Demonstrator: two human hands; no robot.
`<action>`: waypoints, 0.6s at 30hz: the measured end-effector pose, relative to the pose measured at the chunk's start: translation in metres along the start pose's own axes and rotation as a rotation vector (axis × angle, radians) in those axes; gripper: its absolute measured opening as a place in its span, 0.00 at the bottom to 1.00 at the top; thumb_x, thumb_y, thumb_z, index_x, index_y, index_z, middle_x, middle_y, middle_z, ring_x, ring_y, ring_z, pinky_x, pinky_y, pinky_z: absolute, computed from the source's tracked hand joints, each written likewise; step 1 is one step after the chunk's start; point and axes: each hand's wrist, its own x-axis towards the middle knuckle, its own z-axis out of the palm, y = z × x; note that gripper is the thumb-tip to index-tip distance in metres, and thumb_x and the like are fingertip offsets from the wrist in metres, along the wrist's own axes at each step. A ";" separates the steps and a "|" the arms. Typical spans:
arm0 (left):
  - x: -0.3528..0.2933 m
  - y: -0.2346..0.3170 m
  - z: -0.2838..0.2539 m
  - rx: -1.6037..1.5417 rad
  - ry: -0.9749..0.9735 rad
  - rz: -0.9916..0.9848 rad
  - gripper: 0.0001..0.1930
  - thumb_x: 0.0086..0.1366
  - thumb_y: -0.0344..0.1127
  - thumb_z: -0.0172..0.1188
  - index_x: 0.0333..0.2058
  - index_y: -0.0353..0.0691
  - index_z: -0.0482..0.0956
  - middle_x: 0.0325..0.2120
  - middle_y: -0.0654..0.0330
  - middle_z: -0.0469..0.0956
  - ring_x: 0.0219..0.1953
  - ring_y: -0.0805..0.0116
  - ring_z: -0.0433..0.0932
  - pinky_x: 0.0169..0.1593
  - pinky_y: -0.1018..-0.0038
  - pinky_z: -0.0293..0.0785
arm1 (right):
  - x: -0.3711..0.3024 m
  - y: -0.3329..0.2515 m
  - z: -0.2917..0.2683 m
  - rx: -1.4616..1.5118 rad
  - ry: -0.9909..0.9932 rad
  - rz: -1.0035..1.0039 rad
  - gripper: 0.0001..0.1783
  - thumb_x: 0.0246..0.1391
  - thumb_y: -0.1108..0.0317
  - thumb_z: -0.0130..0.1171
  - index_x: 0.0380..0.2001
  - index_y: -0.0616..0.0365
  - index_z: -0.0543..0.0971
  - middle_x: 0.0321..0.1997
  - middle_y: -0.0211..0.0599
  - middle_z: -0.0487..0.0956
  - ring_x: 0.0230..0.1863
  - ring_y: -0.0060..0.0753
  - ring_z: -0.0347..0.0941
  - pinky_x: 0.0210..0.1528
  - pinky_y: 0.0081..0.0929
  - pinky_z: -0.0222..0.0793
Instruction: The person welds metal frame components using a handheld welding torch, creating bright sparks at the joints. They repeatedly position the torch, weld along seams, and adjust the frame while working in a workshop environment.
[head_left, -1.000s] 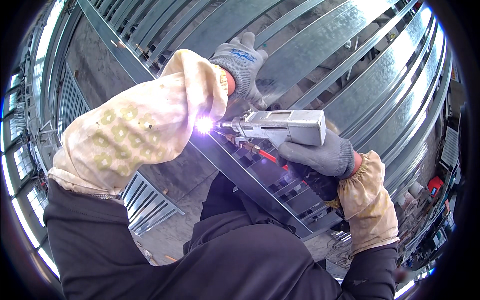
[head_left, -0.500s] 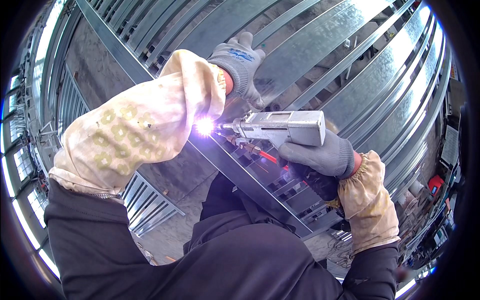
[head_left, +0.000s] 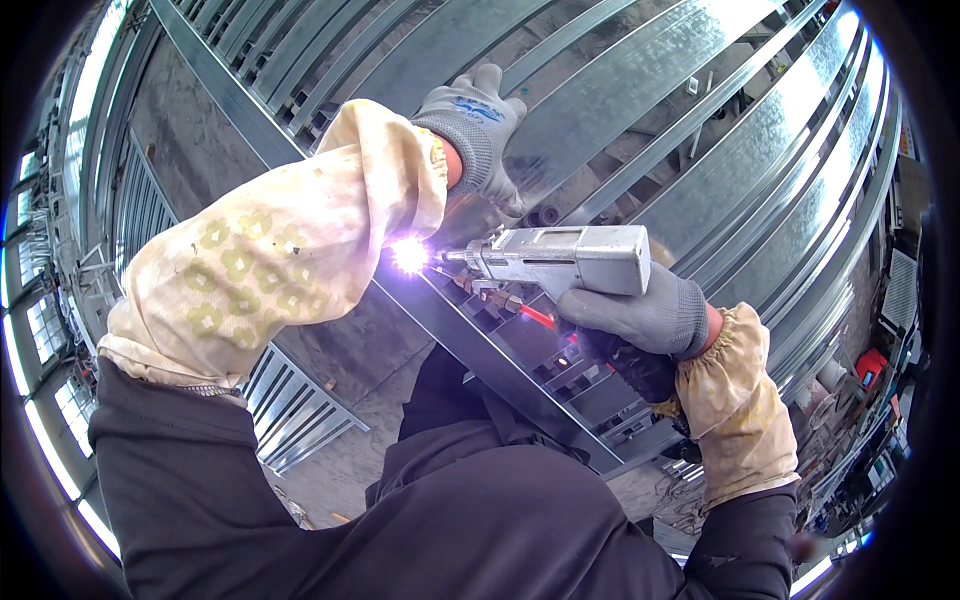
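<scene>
My right hand (head_left: 640,308), in a grey glove, is closed round the grip of a silver handheld welding gun (head_left: 570,255). The gun's nozzle points left, and a bright white-violet welding glow (head_left: 409,255) burns just off its tip, over a metal frame bar (head_left: 470,345). Below the nozzle runs a thin feed tube with a red section (head_left: 537,316). My left hand (head_left: 475,125), also gloved in grey, lies beyond the glow with its fingers spread against the metal slats (head_left: 585,115). It holds nothing. My left forearm's pale patterned sleeve cover (head_left: 270,250) passes close beside the glow.
Long galvanised slats fill the far side and right. A slatted metal panel (head_left: 300,405) lies on the floor at lower left. A red object (head_left: 871,367) stands among clutter at far right. Bright windows (head_left: 45,330) line the left edge.
My left hand has shifted very slightly left. The gun and the glow stay almost where they were, and the glow is lit in both frames.
</scene>
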 end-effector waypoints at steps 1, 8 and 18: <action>0.000 0.000 -0.001 0.007 -0.012 -0.006 0.49 0.32 0.59 0.81 0.53 0.39 0.76 0.56 0.44 0.64 0.61 0.42 0.68 0.62 0.56 0.70 | 0.000 0.000 0.000 0.008 -0.007 0.011 0.19 0.62 0.57 0.63 0.48 0.60 0.80 0.34 0.27 0.81 0.31 0.16 0.76 0.32 0.19 0.73; 0.000 0.000 -0.002 0.022 -0.024 0.008 0.49 0.34 0.61 0.81 0.53 0.38 0.76 0.57 0.43 0.63 0.61 0.42 0.68 0.62 0.55 0.70 | 0.000 0.008 -0.003 -0.018 0.001 -0.011 0.21 0.61 0.56 0.64 0.50 0.61 0.79 0.35 0.28 0.81 0.33 0.16 0.76 0.33 0.20 0.74; -0.001 0.002 -0.004 0.010 -0.051 -0.017 0.48 0.34 0.59 0.82 0.53 0.39 0.76 0.55 0.45 0.64 0.60 0.43 0.68 0.62 0.56 0.71 | -0.005 0.005 -0.001 0.021 0.001 0.022 0.24 0.61 0.57 0.65 0.54 0.61 0.77 0.38 0.29 0.81 0.34 0.17 0.76 0.34 0.21 0.74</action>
